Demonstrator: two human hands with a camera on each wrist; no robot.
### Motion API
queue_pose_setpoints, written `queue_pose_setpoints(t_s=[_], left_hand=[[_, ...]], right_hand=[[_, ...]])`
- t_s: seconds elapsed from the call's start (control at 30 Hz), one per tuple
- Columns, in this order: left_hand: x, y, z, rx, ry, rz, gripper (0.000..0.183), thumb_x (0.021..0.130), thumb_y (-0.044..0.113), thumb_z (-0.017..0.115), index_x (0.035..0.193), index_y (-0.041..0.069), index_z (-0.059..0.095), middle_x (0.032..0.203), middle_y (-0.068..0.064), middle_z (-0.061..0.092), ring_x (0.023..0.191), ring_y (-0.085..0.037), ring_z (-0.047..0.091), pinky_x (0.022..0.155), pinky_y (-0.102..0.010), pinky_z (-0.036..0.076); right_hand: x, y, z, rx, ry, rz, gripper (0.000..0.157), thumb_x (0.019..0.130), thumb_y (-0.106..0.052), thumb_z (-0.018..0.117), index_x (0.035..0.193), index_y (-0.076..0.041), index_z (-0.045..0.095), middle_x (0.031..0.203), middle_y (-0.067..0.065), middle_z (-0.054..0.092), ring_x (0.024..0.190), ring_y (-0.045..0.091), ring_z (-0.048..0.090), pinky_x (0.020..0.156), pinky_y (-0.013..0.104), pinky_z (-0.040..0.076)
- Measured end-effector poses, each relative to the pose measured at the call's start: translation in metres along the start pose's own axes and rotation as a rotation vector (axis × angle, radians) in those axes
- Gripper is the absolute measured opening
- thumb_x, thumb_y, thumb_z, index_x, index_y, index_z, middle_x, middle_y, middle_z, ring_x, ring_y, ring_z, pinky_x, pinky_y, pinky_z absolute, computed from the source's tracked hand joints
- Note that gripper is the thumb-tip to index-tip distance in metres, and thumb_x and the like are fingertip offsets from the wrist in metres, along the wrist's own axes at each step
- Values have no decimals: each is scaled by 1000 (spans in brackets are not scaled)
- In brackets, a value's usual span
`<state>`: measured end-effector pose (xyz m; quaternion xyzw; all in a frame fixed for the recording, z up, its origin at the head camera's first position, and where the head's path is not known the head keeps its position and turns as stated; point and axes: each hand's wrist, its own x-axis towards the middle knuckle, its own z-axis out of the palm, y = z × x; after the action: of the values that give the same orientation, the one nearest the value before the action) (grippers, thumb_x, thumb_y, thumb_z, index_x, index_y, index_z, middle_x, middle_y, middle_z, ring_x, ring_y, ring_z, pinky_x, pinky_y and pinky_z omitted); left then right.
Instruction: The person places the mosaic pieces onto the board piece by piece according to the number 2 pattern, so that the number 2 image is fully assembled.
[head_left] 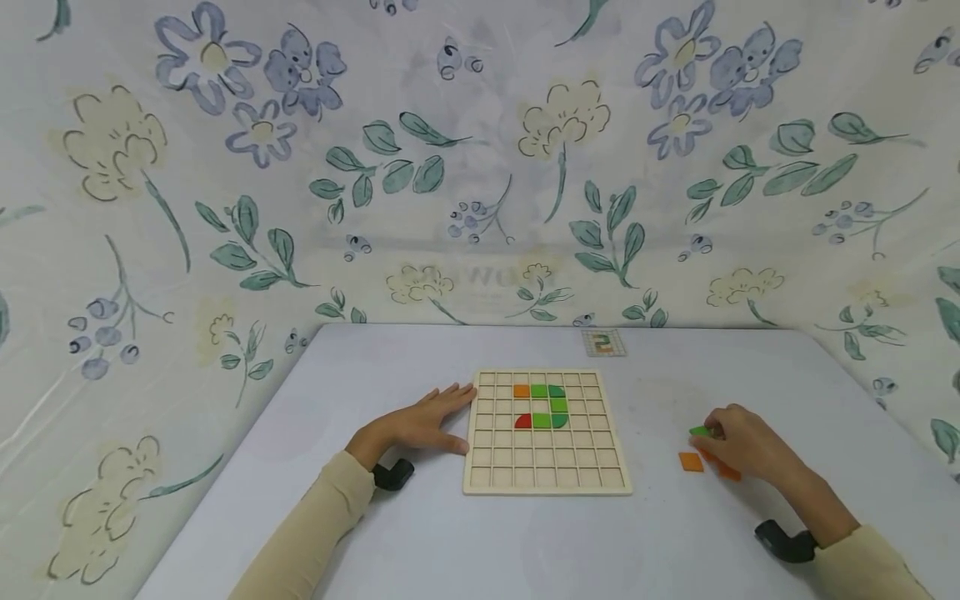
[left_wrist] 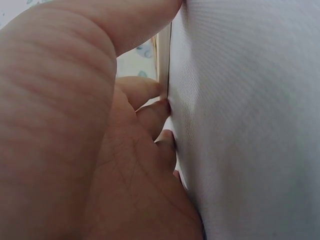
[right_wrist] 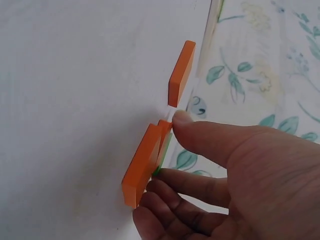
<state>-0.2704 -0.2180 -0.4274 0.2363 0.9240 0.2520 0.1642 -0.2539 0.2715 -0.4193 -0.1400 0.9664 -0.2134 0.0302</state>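
Observation:
A square wooden grid board (head_left: 547, 477) lies mid-table. Several tiles form a hooked shape in its slots: an orange square (head_left: 522, 391), green pieces such as the square (head_left: 558, 405), and a red rounded one (head_left: 523, 422). At the board's left edge my left hand (head_left: 420, 423) rests with fingers spread and fairly straight, fingertips and thumb right at the rim. On the right, my right hand (head_left: 750, 442) pinches a green tile (head_left: 701, 431) between thumb and index finger. Orange tiles (right_wrist: 142, 165) lie by its fingers, partly hidden by the hand in the head view.
A single orange square tile (head_left: 692, 462) lies just left of the right hand. Behind the board, near the table's back edge, is a small card (head_left: 603, 342) with a coloured figure on a grid. Flowered sheeting (head_left: 480, 167) encloses the white table (head_left: 390, 550) at back and sides.

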Motion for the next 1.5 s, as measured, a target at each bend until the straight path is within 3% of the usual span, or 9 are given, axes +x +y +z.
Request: queue_pose_setpoints(t_s=[0.37, 0.6, 1.0, 1.27, 1.5], left_hand=[[0, -3, 0, -1, -3, -22, 100, 86, 44, 76, 160, 10, 19, 169, -7, 13, 158, -28, 2, 129, -49, 0], [1, -3, 1, 8, 6, -1, 99, 86, 43, 75, 160, 9, 19, 169, -8, 14, 157, -29, 3, 129, -50, 0], [0, -1, 0, 0, 4, 19, 98, 88, 42, 75, 160, 6, 19, 168, -10, 14, 157, -31, 4, 128, -51, 1], [-3, 2, -1, -4, 3, 14, 98, 87, 42, 75, 160, 6, 19, 168, -10, 14, 157, -31, 4, 128, -51, 1], [-2, -2, 0, -6, 4, 31, 100, 87, 45, 74, 160, 5, 18, 168, -12, 14, 157, -32, 4, 128, -52, 1]], right_hand=[[3, -8, 5, -45, 14, 13, 27, 89, -12, 71, 100, 12, 65, 90, 17, 65, 80, 24, 60, 70, 41, 58], [2, -8, 6, -45, 22, 21, 24, 88, -10, 70, 98, 10, 64, 94, 18, 65, 82, 24, 61, 72, 42, 58], [1, -8, 5, -15, 6, 56, 22, 85, -11, 69, 96, 8, 62, 90, 12, 61, 78, 21, 54, 65, 32, 51], [3, -9, 2, 4, -9, 84, 24, 87, -12, 68, 100, 8, 62, 93, 14, 62, 80, 22, 55, 66, 34, 54], [3, -11, 4, 13, 34, 55, 26, 87, -11, 66, 103, 9, 63, 95, 17, 63, 82, 24, 56, 70, 39, 57]])
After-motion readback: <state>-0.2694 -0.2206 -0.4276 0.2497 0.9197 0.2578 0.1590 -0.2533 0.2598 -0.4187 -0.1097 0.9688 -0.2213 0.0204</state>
